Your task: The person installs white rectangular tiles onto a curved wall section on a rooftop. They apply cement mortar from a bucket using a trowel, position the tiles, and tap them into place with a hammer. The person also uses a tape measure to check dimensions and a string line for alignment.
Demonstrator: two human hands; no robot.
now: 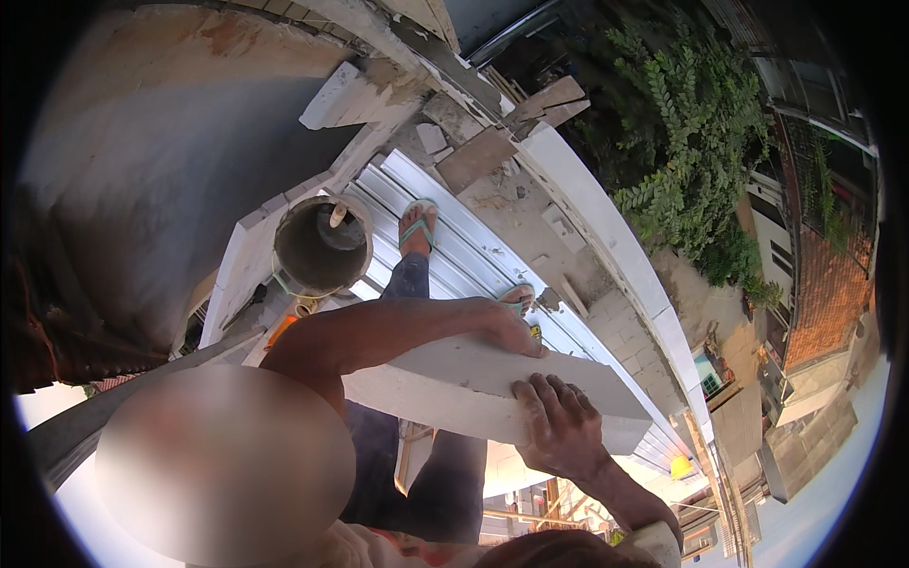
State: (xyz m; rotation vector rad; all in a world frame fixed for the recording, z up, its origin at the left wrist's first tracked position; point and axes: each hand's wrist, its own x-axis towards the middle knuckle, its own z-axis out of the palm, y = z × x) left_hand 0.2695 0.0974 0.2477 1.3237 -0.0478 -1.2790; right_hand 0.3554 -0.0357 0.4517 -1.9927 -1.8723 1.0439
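Note:
A long, pale grey building block [454,383] lies across the space in front of me, held by both hands. My left hand [514,331] is closed on its far side, with the fingertips partly hidden. My right hand [561,417] grips the near edge, fingers bent over the upper face. A small yellow object [536,332] shows beside my left hand; its kind is unclear. Left of my feet, a round bucket [301,248] contains grey material, and a pale handle sticks up inside it.
Below, my sandalled feet [418,227] stand on ribbed metal sheeting [464,248]. A low block wall [241,260] runs along the left, and another pale wall [615,241] curves along the right. Broken pieces [431,139] lie beyond the sheeting; leafy branches [701,142] grow outside the right wall.

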